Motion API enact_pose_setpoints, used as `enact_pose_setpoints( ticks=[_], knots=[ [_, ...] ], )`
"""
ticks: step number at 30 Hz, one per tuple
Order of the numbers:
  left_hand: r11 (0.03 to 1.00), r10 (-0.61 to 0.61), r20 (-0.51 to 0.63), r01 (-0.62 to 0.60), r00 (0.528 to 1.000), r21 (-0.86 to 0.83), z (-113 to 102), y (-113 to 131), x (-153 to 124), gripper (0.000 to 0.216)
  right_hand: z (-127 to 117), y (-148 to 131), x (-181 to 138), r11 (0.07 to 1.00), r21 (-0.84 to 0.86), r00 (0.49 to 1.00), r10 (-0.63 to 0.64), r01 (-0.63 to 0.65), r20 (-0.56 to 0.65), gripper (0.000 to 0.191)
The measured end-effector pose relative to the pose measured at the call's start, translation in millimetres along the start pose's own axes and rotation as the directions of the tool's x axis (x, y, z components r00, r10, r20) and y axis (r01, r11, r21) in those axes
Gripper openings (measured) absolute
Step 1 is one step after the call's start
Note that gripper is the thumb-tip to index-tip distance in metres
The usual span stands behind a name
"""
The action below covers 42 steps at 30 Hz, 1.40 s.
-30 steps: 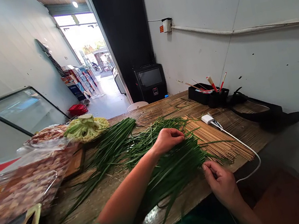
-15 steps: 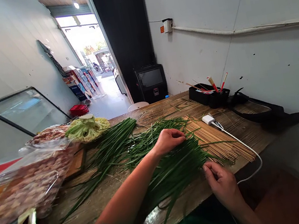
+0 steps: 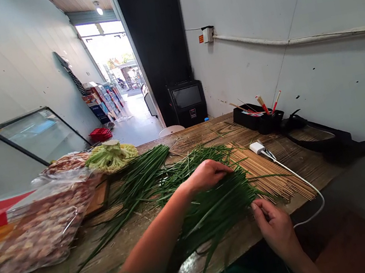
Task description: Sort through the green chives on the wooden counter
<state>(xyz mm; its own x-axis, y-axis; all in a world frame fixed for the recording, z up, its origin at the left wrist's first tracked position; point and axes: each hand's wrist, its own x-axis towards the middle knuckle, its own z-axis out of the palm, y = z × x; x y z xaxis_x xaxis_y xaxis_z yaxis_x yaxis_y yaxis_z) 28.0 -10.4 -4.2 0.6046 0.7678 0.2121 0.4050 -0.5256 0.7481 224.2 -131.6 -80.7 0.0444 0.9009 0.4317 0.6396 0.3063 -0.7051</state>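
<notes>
A thick, flat bunch of garlic chives (image 3: 213, 211) lies fanned out before me, its ends lined up on the right. My left hand (image 3: 210, 173) reaches across its far edge, fingers bent down and closed on the chives at the far right corner. At the near right corner, my right hand (image 3: 274, 223) makes a pinch of thumb and forefinger beside the chive ends. What sits in that pinch is too small to make out. Bamboo skewers (image 3: 270, 173) lie in a wide layer just right of the chives.
More loose chives (image 3: 140, 177) lie to the left. Behind them sits a cauliflower (image 3: 111, 156), with a clear bag of meat pieces (image 3: 52, 220) at left. A white charger (image 3: 257, 147) with cable lies on the skewers; a black box (image 3: 249, 116) stands at the wall.
The view has shifted slightly, so everything sits a little lower and to the right. Both hands keep nearly the same places at the chives; the gold-edged package at lower left has left the view.
</notes>
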Motion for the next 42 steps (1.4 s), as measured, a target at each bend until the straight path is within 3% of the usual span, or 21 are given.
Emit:
enact_pose_setpoints(
  ticks=[1, 3, 5, 6, 7, 9, 11, 12, 15, 19, 21, 26, 31, 33, 35, 39, 42],
  knots=[
    [0.999, -0.011, -0.003, 0.011, 1.000, 0.043, -8, 0, -1, 0.030, 0, 1, -1, 1.000, -0.001, 1.000, 0.004, -0.004, -0.004, 0.034],
    [0.977, -0.095, -0.164, 0.124, 0.982, 0.176, -26, -4, -4, 0.030, 0, 1, -1, 1.000, -0.001, 1.000, 0.000, 0.000, -0.012, 0.034],
    [0.888, -0.200, -0.380, 0.331, 0.903, 0.319, -41, -13, -7, 0.031, 0, 1, -1, 1.000, 0.001, 1.000, -0.015, 0.015, -0.014, 0.033],
    [0.823, -0.253, -0.436, 0.429, 0.864, 0.372, -47, -18, -9, 0.033, 0, 1, -1, 1.000, 0.004, 1.000, -0.023, 0.023, -0.016, 0.033],
    [0.758, -0.312, -0.447, 0.503, 0.839, 0.415, -50, -24, -11, 0.041, 0, 0, -1, 1.000, 0.006, 1.000, -0.026, 0.026, -0.016, 0.033],
    [0.661, -0.422, -0.406, 0.582, 0.811, 0.475, -48, -38, -14, 0.082, -1, 0, -1, 1.000, 0.013, 1.000, -0.019, 0.019, -0.005, 0.032],
    [0.625, -0.487, -0.352, 0.601, 0.799, 0.499, -41, -51, -15, 0.119, -2, 0, -3, 0.999, 0.028, 1.000, -0.014, 0.015, -0.006, 0.031],
    [0.624, -0.505, -0.328, 0.600, 0.799, 0.500, -37, -58, -14, 0.126, -2, 0, -4, 0.999, 0.040, 1.000, -0.016, 0.016, -0.008, 0.031],
    [0.681, -0.494, -0.296, 0.575, 0.818, 0.453, -33, -74, -11, 0.112, -7, -1, -7, 0.996, 0.068, 0.998, -0.054, 0.056, -0.030, 0.028],
    [0.786, -0.426, -0.264, 0.499, 0.865, 0.365, -47, -86, -12, 0.035, -25, -14, 7, 0.977, -0.027, 0.973, -0.215, 0.214, -0.077, 0.023],
    [0.817, -0.404, -0.223, 0.460, 0.887, 0.348, -54, -88, -16, 0.020, -40, -27, 22, 0.947, -0.129, 0.943, -0.310, 0.295, -0.122, 0.022],
    [0.925, -0.345, -0.189, 0.367, 0.919, 0.099, -63, -84, -23, 0.018, -87, -74, 71, 0.826, -0.393, 0.824, -0.515, 0.404, -0.236, 0.025],
    [0.928, -0.368, -0.222, 0.373, 0.903, -0.021, -82, -70, -40, 0.026, -124, -118, 106, 0.708, -0.527, 0.703, -0.661, 0.470, -0.261, 0.023],
    [0.941, -0.339, -0.297, 0.319, 0.893, -0.113, -95, -57, -51, 0.039, -133, -131, 114, 0.689, -0.535, 0.683, -0.684, 0.490, -0.256, 0.024],
    [0.946, -0.268, -0.376, 0.169, 0.887, -0.277, -109, -37, -58, 0.060, -140, -142, 120, 0.669, -0.538, 0.670, -0.703, 0.512, -0.237, 0.024],
    [0.805, -0.131, -0.470, -0.183, 0.873, -0.565, -126, 17, -47, 0.079, -146, -164, 132, 0.656, -0.519, 0.659, -0.721, 0.548, -0.214, 0.021],
    [0.767, -0.103, -0.417, -0.195, 0.903, -0.611, -123, 48, -29, 0.091, -140, -174, 147, 0.669, -0.441, 0.652, -0.726, 0.598, -0.219, 0.020]
  ],
)
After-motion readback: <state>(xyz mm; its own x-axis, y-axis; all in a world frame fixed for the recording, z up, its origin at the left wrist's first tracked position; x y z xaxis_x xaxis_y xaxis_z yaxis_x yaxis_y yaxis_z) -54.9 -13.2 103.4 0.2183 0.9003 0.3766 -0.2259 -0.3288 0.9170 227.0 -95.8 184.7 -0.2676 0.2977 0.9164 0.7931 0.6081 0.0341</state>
